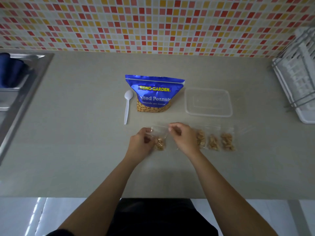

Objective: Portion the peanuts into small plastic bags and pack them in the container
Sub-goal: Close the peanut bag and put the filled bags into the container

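A blue peanut pouch (154,92) stands upright at the counter's middle. A white plastic spoon (127,106) lies just left of it, and a clear rectangular container (208,102) sits to its right. My left hand (141,142) and my right hand (183,137) pinch the top corners of a small clear bag (160,138) with some peanuts at its bottom. Three filled small bags (214,141) lie in a row to the right of my right hand.
A steel sink (18,89) with a dark blue item occupies the left side. A white dish rack (298,79) stands at the right edge. A tiled wall runs behind the grey counter (76,142), whose front edge is near my body.
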The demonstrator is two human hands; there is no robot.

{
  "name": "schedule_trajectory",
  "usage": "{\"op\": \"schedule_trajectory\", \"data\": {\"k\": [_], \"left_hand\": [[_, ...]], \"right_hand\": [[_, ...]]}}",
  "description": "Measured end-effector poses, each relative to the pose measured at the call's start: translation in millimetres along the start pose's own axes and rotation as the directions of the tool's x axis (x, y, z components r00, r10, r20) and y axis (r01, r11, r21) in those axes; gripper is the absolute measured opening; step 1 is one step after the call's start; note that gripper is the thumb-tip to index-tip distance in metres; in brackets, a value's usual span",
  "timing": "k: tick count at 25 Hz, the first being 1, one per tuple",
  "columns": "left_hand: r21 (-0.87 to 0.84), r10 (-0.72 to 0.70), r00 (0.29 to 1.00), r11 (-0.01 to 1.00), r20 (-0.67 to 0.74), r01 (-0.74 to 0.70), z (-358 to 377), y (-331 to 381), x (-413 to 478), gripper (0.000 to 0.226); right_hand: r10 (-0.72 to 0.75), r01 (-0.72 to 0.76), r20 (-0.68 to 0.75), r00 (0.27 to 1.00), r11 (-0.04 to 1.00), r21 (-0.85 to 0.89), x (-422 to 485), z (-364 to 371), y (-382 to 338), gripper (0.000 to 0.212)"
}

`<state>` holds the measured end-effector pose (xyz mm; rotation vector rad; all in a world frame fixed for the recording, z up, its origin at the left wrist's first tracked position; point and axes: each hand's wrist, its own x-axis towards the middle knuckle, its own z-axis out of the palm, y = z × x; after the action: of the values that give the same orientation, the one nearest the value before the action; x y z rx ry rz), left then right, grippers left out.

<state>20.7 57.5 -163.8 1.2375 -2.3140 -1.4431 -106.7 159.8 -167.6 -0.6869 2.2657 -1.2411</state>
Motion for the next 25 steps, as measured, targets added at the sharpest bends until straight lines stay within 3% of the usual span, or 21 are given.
{"op": "schedule_trajectory", "data": {"k": [4,7,9,13,19,22,25], "left_hand": [[0.174,0.045,0.999,0.984,-0.019,-0.041,-2,-1,-3,0.048],[0.294,0.127,0.985,0.952,-0.114,-0.088,-1,2,-8,0.058],[0.284,0.225,0.966,0.941,-0.127,-0.181,8,15,-5,0.049],[0.307,0.369,0.928,0.879,0.044,-0.364,44,47,23,0.028],[0.472,0.243,0.962,0.839,0.123,-0.272,76,49,51,0.029],[0.343,0.276,0.958,0.895,0.076,-0.285,72,56,46,0.012],[0.007,0.146,0.988,0.989,0.056,-0.146,61,60,32,0.005]], "right_hand": [[-0.113,0.081,-0.14,0.984,0.973,-0.215,-4,-21,12,0.02],[-0.155,0.097,-0.147,0.977,0.935,-0.341,-6,-44,24,0.019],[-0.157,0.102,-0.112,0.981,0.916,-0.389,-4,-51,28,0.02],[-0.121,0.108,0.003,0.993,0.877,-0.467,6,-55,27,0.029],[-0.084,0.112,0.079,0.993,0.868,-0.483,12,-57,30,0.036],[-0.086,0.102,0.056,0.995,0.872,-0.478,8,-59,32,0.04],[-0.147,0.137,-0.005,0.989,0.928,-0.345,1,-59,31,0.03]]}}
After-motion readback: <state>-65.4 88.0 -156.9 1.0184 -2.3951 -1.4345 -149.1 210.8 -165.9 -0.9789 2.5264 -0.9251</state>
